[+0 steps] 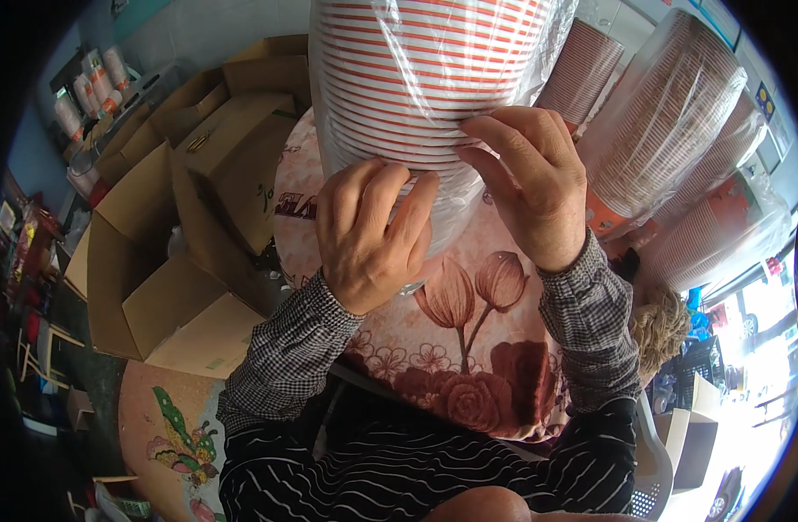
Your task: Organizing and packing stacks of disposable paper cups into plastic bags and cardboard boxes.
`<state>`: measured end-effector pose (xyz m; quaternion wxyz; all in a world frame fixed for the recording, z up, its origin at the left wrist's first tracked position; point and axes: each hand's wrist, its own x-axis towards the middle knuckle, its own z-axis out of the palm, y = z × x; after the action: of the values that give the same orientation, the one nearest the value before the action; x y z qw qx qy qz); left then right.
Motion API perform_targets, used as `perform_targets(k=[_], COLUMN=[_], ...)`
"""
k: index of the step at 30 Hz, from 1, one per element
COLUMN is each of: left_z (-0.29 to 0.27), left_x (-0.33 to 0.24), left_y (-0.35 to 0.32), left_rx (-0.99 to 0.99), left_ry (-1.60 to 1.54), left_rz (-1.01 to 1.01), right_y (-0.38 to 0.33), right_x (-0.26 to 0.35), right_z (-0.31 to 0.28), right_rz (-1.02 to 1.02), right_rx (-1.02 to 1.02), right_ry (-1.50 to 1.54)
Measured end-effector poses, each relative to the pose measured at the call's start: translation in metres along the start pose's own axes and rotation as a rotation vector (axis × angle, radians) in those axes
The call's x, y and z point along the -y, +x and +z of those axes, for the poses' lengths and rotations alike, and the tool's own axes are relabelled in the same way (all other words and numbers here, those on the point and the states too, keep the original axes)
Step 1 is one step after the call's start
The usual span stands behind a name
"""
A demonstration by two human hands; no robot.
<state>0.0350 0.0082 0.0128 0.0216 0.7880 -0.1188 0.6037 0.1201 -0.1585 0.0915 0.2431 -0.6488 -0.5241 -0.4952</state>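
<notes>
A tall stack of nested paper cups [421,78], white with red-orange rim bands, stands before me inside a clear plastic sleeve [456,204]. My left hand [368,230] curls its fingers round the near end of the stack, and its thumb is hidden. At the stack's right side is my right hand [534,178]. Its thumb and forefinger are bent toward each other against the sleeve at the cup rims, the tips a little apart. Loose, crumpled plastic hangs below the rims between the two hands.
The stack is over a table with a pink flowered cloth [456,348]. More bagged cup stacks [669,113] crowd the right side. Open cardboard boxes [168,261] fill the left. A stool top with a butterfly picture [177,444] is at lower left, a white plastic chair [656,452] at lower right.
</notes>
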Motion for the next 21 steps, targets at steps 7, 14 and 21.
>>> perform_targets(k=[7,14,21], left_z=[-0.0003,0.0001,0.0016], left_x=[0.0007,0.0003,0.0013], left_y=[-0.0012,-0.0003,-0.0022], left_rx=[0.010,0.002,0.008], left_ry=[0.001,-0.003,0.004], left_rz=[0.001,-0.002,-0.005], right_y=[-0.0019,-0.0027,-0.0050], right_x=[-0.0018,-0.0016,0.0010], right_z=[0.0030,0.0022,0.0003], right_rz=[-0.006,-0.007,0.003], right_rx=[-0.011,-0.012,0.040], right_ry=[0.001,-0.012,-0.007])
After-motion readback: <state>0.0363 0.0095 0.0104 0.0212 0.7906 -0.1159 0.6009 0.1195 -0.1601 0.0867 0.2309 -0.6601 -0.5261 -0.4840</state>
